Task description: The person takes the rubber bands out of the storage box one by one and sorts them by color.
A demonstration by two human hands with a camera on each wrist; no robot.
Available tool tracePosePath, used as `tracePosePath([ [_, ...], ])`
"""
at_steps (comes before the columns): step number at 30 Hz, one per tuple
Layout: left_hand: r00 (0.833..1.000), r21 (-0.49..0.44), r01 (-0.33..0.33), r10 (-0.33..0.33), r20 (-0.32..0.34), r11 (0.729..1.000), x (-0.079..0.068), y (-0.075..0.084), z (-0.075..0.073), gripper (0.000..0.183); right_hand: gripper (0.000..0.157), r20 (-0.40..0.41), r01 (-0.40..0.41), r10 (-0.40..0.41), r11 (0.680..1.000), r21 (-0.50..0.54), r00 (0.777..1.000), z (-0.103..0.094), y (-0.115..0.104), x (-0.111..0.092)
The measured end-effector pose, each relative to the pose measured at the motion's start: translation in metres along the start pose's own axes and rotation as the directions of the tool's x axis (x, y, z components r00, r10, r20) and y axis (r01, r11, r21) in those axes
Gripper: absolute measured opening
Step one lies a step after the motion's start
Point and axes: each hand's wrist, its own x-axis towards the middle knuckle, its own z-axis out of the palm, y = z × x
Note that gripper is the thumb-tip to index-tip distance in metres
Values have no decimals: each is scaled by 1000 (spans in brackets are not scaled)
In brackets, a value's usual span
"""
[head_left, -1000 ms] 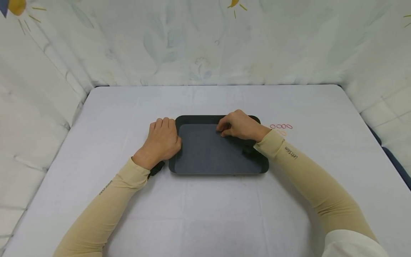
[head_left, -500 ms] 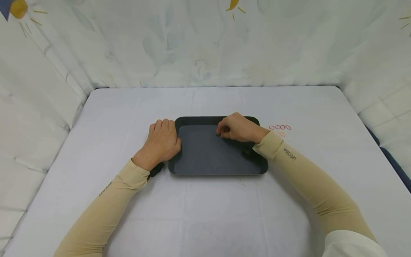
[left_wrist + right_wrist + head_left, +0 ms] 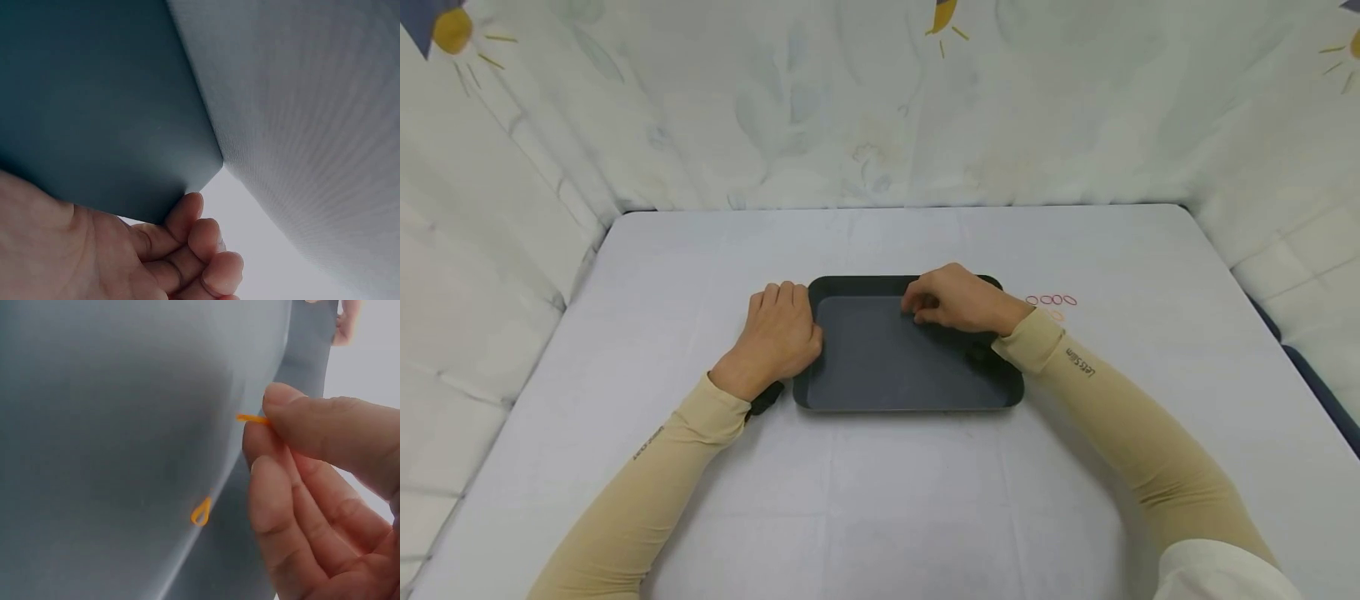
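A dark grey rectangular tray (image 3: 887, 367) lies on the white-covered table. My left hand (image 3: 778, 329) grips its left rim; in the left wrist view the curled fingertips (image 3: 186, 215) press against the outer wall (image 3: 125, 125). Over the far right part of the tray is my right hand (image 3: 951, 298). Its thumb and index finger pinch a small orange rubber band (image 3: 250, 418), whose end sticks out past the fingertips. A second orange rubber band (image 3: 200, 512), drawn into a loop, lies in the tray where floor meets wall.
Right of the tray, a row of several red rubber bands (image 3: 1057, 299) lies on the table (image 3: 917, 508), with an orange one (image 3: 1057, 316) just below, partly behind the right wrist. A patterned white curtain (image 3: 880, 108) stands behind and at both sides.
The head view has tilted slightly, so the scene sits a little lower in it. Both hands keep nearly the same places at the tray.
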Motion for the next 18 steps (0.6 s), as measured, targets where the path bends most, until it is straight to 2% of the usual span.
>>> tracePosePath([
  [9, 1000, -9, -7, 7, 0, 1000, -1, -1, -2, 18, 23, -29, -33, 34, 998, 46, 999, -4, 0, -7],
  [18, 999, -17, 6, -6, 35, 1000, 2, -4, -2, 20, 23, -64, -20, 25, 998, 67, 998, -7, 0, -13],
])
